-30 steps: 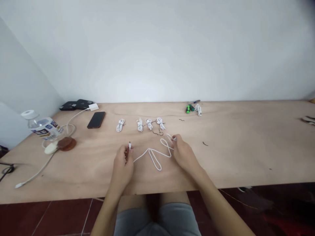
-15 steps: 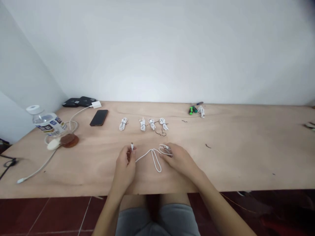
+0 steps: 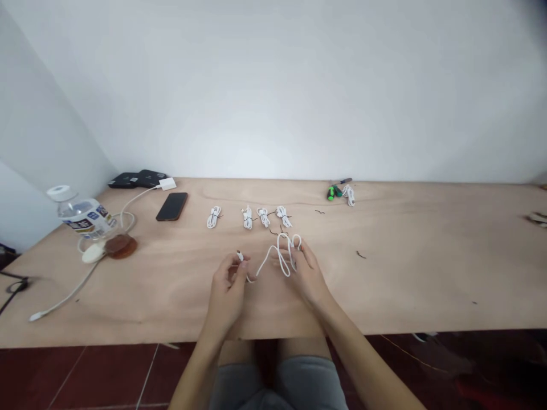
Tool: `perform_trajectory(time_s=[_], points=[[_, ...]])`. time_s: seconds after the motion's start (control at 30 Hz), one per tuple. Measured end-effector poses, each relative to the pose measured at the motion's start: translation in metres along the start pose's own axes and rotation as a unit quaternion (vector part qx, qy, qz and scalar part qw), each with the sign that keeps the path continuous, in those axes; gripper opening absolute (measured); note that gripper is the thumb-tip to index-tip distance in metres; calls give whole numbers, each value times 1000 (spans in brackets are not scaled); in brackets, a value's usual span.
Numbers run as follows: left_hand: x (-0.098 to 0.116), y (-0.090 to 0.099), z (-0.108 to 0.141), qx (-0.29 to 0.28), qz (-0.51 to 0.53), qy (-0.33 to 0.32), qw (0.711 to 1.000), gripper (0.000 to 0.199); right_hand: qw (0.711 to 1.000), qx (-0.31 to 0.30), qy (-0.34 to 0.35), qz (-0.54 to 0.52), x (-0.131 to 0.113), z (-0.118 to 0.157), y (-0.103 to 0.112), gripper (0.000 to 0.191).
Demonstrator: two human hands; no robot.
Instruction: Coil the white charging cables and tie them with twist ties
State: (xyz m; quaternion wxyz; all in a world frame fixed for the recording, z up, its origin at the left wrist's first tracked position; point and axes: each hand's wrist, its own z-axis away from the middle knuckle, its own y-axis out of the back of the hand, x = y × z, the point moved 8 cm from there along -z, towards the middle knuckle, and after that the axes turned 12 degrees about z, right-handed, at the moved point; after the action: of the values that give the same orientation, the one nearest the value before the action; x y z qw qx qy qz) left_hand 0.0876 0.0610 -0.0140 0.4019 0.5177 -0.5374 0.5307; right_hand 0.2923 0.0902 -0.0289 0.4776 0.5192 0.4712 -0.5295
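A loose white charging cable (image 3: 280, 257) stretches between my two hands above the wooden table. My left hand (image 3: 229, 283) is closed on one end of it, with the plug poking up past thumb and forefinger. Several loops hang from my right hand (image 3: 308, 270), whose fingers grip the cable's other part; the second plug is hidden there. Beyond my hands lie several white cables bundled with dark ties, among them a bundle (image 3: 214, 217) at the left and another (image 3: 284, 216) at the right. A loose dark twist tie (image 3: 274, 232) rests just behind the held loops.
Left on the table are a phone (image 3: 171, 206), a plastic bottle (image 3: 85, 216), black boxes (image 3: 137, 179), a white adapter (image 3: 167, 184) with its cable and a brown round object (image 3: 121, 246). Green-handled tools (image 3: 334, 192) and another bundle (image 3: 349, 195) lie at the back right.
My right hand has lifted its part of the cable off the table, so the loops now hang in the air. My left hand has shifted slightly right with its plug, nearer my right.
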Motion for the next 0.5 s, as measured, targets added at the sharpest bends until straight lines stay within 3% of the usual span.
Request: perform_trajectory(time_s=[0.17, 0.27, 0.4, 0.5], points=[[-2, -17, 4, -4, 73, 17, 997, 33, 984, 35, -18, -171, -7, 0, -12, 25], [-6, -18, 5, 19, 82, 20, 996, 33, 975, 13, -11, -222, -17, 2, -15, 19], [-13, -26, 5, -10, 97, 46, 994, 31, 974, -15, -48, -221, -14, 5, -18, 23], [-12, -30, 5, -18, 111, 52, 992, 31, 986, 14, -49, -160, -6, 6, -11, 28]])
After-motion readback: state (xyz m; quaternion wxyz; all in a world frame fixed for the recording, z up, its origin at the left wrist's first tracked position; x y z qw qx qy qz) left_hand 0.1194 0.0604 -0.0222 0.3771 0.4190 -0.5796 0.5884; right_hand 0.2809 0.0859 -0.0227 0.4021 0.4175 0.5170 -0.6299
